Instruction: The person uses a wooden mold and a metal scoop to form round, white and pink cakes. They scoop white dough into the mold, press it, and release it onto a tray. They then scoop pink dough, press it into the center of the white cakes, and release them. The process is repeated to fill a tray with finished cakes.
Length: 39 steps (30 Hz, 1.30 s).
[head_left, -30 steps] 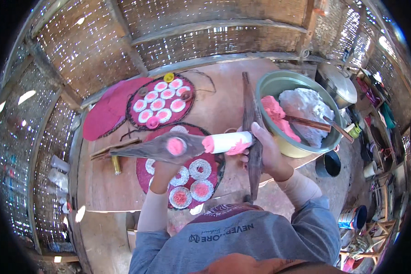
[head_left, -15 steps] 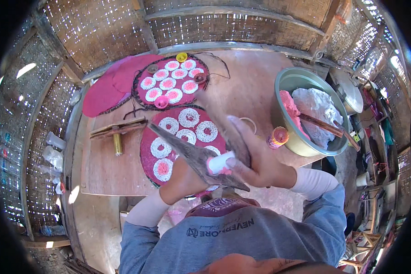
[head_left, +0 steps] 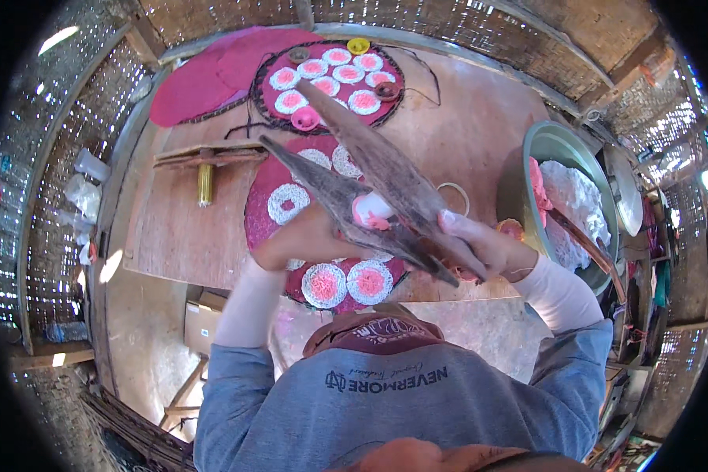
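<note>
Over the near round tray I hold a dark wooden hand press in two long pieces. Around the lower wooden piece [head_left: 318,177], my left hand [head_left: 311,236] is closed. My right hand [head_left: 492,248] grips the near end of the upper wooden piece [head_left: 377,161], which slants across the lower one. A short plug of white and pink dough [head_left: 374,208] shows between the two pieces. Beneath lies the maroon round tray [head_left: 259,208] with white stringy dough rings [head_left: 289,203]. Two rings at its near edge have pink centres [head_left: 370,282]. My hands and the press hide its middle.
A second maroon tray [head_left: 271,98] behind holds pink-centred rings and small coloured cups. At right stands a green basin [head_left: 535,149] with pink and white dough and a wooden paddle [head_left: 582,244]. Another wooden press with a brass cylinder [head_left: 204,185] lies at left.
The upper wooden piece has swung over the lower one and the dough plug. My right hand has gone from beside the plug to the piece's near end. The view has shifted.
</note>
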{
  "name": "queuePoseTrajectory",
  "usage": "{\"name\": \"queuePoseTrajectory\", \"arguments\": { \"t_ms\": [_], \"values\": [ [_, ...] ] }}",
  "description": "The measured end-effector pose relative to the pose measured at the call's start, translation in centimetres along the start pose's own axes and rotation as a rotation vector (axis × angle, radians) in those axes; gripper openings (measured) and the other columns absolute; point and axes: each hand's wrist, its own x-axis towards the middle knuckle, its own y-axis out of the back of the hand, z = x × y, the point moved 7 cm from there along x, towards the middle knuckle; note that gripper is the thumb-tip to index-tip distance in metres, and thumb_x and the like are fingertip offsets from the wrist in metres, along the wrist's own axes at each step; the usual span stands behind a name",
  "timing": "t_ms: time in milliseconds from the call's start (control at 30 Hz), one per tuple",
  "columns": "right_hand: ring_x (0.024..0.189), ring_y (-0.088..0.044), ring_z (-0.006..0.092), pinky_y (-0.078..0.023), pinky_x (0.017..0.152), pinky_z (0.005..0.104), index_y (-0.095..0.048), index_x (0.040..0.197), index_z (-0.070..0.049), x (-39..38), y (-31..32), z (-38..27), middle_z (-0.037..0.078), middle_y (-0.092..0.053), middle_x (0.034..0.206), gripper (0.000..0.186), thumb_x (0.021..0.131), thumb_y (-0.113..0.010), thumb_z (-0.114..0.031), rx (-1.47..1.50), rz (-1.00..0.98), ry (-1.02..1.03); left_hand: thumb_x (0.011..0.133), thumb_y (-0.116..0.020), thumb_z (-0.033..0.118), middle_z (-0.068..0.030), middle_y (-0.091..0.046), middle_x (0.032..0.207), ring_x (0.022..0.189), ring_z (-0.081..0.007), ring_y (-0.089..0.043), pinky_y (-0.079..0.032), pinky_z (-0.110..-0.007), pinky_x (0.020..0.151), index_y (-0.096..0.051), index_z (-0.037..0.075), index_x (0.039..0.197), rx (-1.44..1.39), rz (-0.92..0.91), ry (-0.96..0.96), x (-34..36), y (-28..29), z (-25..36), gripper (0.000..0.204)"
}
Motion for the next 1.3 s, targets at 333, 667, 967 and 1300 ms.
{"name": "queuePoseTrajectory", "arguments": {
  "t_ms": [333, 667, 967, 1300],
  "values": [
    [0.093, -0.058, 0.0176, -0.047, 0.079, 0.028, -0.045, 0.127, -0.003, 4.9, 4.1, 1.4, 0.013, -0.058, 0.113, 0.07, 0.088, -0.039, -0.061, -0.151, 0.075, -0.188, 0.072, -0.04, 0.08, -0.0094, -0.045, 0.136, 0.127, -0.0284, -0.037, -0.031, -0.046, 0.1, -0.022, 0.01, 0.143, -1.537, 0.194, -0.572, -0.6, 8.9, -5.0, 0.102],
    [0.102, -0.055, 0.0151, -0.043, 0.091, 0.0297, -0.038, 0.134, -0.003, 7.4, 4.6, 2.5, 0.008, -0.055, 0.12, 0.068, 0.091, -0.039, -0.056, -0.194, 0.047, -0.288, 0.088, -0.046, 0.049, -0.0065, -0.057, 0.097, 0.097, -0.0273, -0.058, -0.049, -0.042, 0.075, -0.049, 0.01, 0.098, -1.574, 0.453, -0.482, -2.3, 8.6, -10.8, 0.04],
    [0.103, -0.052, 0.0153, -0.041, 0.09, 0.0296, -0.044, 0.129, 0.001, 8.3, 5.3, 3.6, 0.01, -0.054, 0.119, 0.07, 0.089, -0.043, -0.056, -0.398, 0.129, -0.329, 0.09, -0.048, 0.044, 0.0042, -0.054, 0.083, 0.087, -0.0183, -0.056, -0.046, -0.044, 0.08, -0.044, 0.017, 0.084, -1.515, 0.39, -0.54, -3.8, 8.1, -11.6, 0.027],
    [0.079, -0.056, 0.0138, -0.045, 0.071, 0.0253, -0.057, 0.109, 0.003, 7.9, 6.6, 4.0, 0.009, -0.062, 0.089, 0.065, 0.087, -0.045, -0.057, -0.545, 0.169, -0.456, 0.091, -0.046, 0.041, 0.0083, -0.049, 0.073, 0.081, -0.0156, -0.056, -0.045, -0.04, 0.081, -0.043, 0.016, 0.083, -1.538, 0.509, -0.466, -4.1, 7.6, -12.8, 0.026]
  ]
}}
